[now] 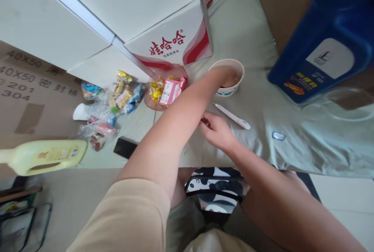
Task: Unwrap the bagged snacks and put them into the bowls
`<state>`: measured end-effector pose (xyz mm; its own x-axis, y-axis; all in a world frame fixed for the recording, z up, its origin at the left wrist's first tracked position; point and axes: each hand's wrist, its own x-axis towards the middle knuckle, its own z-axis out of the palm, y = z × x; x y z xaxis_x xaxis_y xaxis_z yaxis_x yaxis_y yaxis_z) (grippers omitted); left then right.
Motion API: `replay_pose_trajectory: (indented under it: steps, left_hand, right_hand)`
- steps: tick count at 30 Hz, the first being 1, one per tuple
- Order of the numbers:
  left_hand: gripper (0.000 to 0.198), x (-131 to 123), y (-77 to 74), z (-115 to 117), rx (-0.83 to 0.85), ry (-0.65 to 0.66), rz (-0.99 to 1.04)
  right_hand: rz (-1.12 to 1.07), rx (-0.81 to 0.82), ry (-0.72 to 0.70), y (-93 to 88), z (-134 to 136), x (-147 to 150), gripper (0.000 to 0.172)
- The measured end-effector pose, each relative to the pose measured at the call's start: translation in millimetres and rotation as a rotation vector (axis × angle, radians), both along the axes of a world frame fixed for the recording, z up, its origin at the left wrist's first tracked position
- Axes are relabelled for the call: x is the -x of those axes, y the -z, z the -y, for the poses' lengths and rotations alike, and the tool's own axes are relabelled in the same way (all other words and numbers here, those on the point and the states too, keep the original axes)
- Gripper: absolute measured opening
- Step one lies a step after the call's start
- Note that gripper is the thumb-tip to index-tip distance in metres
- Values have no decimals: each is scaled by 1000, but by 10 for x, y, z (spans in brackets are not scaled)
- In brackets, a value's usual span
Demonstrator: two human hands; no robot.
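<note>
My left arm crosses the table, and my left hand [228, 75] reaches down into a white paper tub [225, 93]. Its fingers are hidden inside the tub. My right hand [218, 130] is just below the left forearm, with its fingers curled in; what they hold, if anything, is hidden. Between the right hand and the tub lies a slim white tool [233, 116], perhaps a cutter. Beyond my left forearm sits a clear pink dish [150, 103] with yellow-wrapped sweets [156, 93] and a pink-and-white packet [169, 92].
Several wrapped snacks [121, 92] lie at the left beside a dark flat object [125, 147] and a yellow bottle [55, 156]. A white and red carton [175, 45] stands behind the dish. At the right are a large blue jug [318, 49] and a small label [278, 136].
</note>
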<state>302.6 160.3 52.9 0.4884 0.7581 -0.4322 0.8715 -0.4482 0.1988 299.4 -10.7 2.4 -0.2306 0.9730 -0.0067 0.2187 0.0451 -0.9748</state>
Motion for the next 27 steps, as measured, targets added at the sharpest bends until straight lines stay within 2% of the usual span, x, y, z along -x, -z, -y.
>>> replay_pose_trajectory:
  steps: [2, 3, 5, 7, 9, 13, 15, 17, 19, 22, 25, 27]
  left_hand:
    - [13, 150, -217, 48, 97, 29, 10]
    - [12, 268, -336, 98, 98, 36, 98]
    - [15, 622, -524, 234, -22, 20, 420]
    - [18, 1156, -575, 380, -183, -54, 672]
    - [16, 1848, -479, 484, -338, -282, 775]
    - [13, 3343, -157, 455, -568, -527, 720]
    - [23, 3937, -87, 330, -699, -689, 729]
    - [36, 4349, -79, 174, -717, -807, 706]
    - [48, 4592, -84, 27, -621, -846, 653]
    - [59, 4749, -55, -107, -527, -886, 590]
    - [54, 4807, -57, -98, -489, -951, 668]
    - [48, 4796, -151, 9, -532, -967, 818]
  right_hand:
    - [-15, 15, 11, 20, 2, -1, 11]
    - [-14, 25, 15, 35, 5, 11, 12]
    - [8, 38, 14, 67, 18, 58, 13]
    - [47, 29, -8, 92, 49, 129, 13]
    - [96, -3, -34, 106, 99, 210, 13]
    - [221, -96, -104, 131, 221, 351, 14]
    - [281, -139, -173, 155, 259, 404, 14]
    - [342, -171, -216, 183, 268, 451, 15]
    - [397, -186, -224, 210, 250, 498, 15]
    - [450, -192, -232, 247, 198, 569, 14]
    - [493, -235, -240, 284, 162, 617, 14]
    - [499, -269, -243, 303, 161, 619, 15]
